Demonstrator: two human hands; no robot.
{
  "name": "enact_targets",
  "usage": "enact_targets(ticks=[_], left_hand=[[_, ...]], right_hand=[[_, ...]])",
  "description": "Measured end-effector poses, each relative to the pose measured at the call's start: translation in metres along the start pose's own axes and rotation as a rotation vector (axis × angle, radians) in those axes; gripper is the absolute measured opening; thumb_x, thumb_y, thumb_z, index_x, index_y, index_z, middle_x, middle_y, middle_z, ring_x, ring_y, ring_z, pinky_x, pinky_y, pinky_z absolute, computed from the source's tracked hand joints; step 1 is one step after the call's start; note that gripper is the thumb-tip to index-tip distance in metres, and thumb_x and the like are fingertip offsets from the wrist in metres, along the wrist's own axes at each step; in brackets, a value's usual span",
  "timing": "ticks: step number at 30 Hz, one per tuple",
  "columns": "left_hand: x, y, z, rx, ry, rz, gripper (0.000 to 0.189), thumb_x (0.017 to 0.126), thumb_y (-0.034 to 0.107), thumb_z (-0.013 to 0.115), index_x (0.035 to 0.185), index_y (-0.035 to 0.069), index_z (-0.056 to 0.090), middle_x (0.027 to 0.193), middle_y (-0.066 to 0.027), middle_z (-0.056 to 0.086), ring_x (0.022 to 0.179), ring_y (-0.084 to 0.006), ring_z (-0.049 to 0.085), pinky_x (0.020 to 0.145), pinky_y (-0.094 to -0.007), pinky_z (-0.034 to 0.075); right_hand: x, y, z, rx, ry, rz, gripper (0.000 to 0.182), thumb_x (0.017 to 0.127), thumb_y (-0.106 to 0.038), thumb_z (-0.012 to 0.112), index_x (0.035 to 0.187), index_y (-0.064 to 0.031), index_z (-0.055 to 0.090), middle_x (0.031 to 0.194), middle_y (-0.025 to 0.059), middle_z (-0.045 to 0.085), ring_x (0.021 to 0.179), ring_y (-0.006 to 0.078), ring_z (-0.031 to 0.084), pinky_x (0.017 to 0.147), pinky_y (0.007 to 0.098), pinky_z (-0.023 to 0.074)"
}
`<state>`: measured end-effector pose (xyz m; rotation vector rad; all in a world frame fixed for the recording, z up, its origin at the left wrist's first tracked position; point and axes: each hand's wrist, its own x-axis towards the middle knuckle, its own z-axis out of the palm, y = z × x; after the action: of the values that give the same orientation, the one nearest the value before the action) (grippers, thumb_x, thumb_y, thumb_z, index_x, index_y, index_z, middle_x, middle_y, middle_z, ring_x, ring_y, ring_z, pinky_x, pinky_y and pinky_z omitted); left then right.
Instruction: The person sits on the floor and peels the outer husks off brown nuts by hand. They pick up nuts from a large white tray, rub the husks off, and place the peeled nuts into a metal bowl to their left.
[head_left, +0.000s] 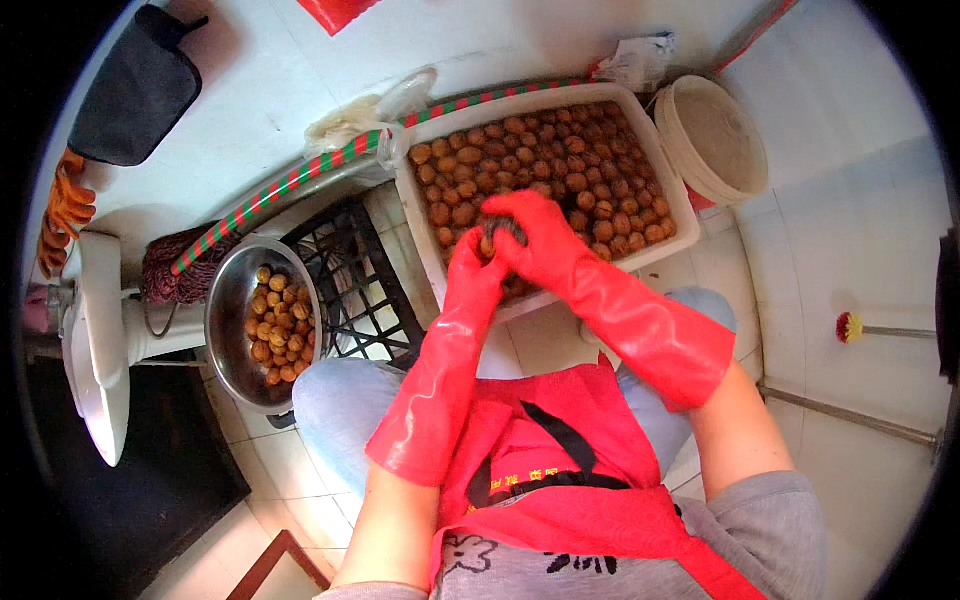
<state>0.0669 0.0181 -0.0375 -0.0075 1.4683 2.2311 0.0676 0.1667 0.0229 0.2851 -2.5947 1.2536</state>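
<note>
Both my hands wear long red rubber gloves and meet above the near side of a white plastic tub (420, 226). The tub holds many brown walnuts (551, 161) sitting in dark water. Between the fingers of my left hand (475, 276) is a walnut (487, 246), mostly covered by the gloves. My right hand (544, 244) curls over it, holding a dark grey scrubber (507, 224) against it; the scrubber's exact kind is hard to tell. To the left, a stainless steel bowl (231, 322) contains lighter, tan walnuts (279, 330).
A black plastic crate (375, 281) stands between bowl and tub. Behind the tub's right corner is a whitish bucket (709, 139). A red-and-green striped pole (300, 174) runs along the wall. At left are a white pedestal basin (101, 330), a mop head (180, 266) and orange gloves (69, 199).
</note>
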Motion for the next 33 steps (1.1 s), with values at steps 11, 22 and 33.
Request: enact_targets(ticks=[11,22,33], left_hand=[[-0.001,0.033,-0.001,-0.033,-0.151,-0.111,0.061,0.100,0.042,0.056,0.146,0.003,0.043,0.146,-0.0113,0.048,0.134,-0.0268,0.047,0.111,-0.0397,0.036],[0.009,0.006,-0.014,-0.044,-0.090,-0.029,0.054,0.094,0.015,0.067,0.142,0.003,0.045,0.130,-0.0070,0.059,0.119,-0.0183,0.056,0.100,-0.0319,0.045],[-0.005,0.035,0.014,0.309,-0.014,0.030,0.044,0.089,0.014,0.072,0.129,0.003,0.057,0.114,-0.0047,0.064,0.105,-0.0144,0.060,0.094,-0.0283,0.048]], right_hand=[[0.003,0.045,-0.020,-0.497,0.014,0.389,0.039,0.086,-0.023,0.065,0.123,-0.0109,0.062,0.122,0.0171,0.062,0.111,0.0402,0.058,0.093,0.0488,0.0489],[0.009,0.001,-0.010,0.089,-0.014,0.331,0.037,0.081,-0.019,0.064,0.116,-0.0076,0.066,0.117,0.0208,0.064,0.111,0.0392,0.059,0.097,0.0458,0.0470],[0.001,0.059,-0.020,-0.533,-0.066,0.431,0.045,0.086,-0.025,0.064,0.130,-0.0166,0.059,0.126,0.0143,0.060,0.114,0.0356,0.058,0.094,0.0481,0.0497]])
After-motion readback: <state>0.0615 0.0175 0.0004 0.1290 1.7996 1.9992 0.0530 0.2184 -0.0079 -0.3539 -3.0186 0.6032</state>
